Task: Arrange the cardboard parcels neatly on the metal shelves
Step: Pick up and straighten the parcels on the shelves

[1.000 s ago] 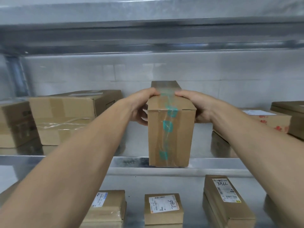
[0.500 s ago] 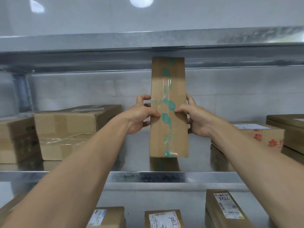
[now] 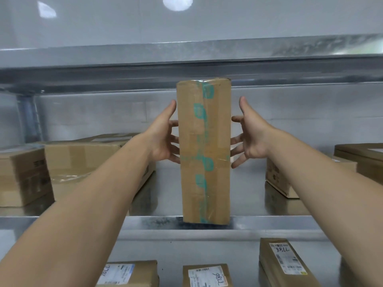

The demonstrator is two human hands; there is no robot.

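Note:
A tall narrow cardboard parcel (image 3: 204, 152) with teal-printed tape down its front stands upright at the front edge of the middle metal shelf (image 3: 269, 221). Its top reaches almost to the shelf above (image 3: 186, 56). My left hand (image 3: 162, 135) is at the parcel's left side and my right hand (image 3: 251, 135) at its right side. Both have fingers spread and straight, fingertips at the parcel's side edges, thumbs pointing up. Neither hand is curled round the parcel.
On the same shelf a large taped box (image 3: 83, 160) and another box (image 3: 20, 177) sit to the left; two boxes (image 3: 277, 179) (image 3: 360, 160) sit to the right. Three labelled parcels (image 3: 128, 274) (image 3: 206, 275) (image 3: 284, 264) lie on the shelf below.
The parcel went from lying end-on to standing upright and now rests on the shelf's front edge. Both hands have loosened from gripping its front to spread fingers at its sides.

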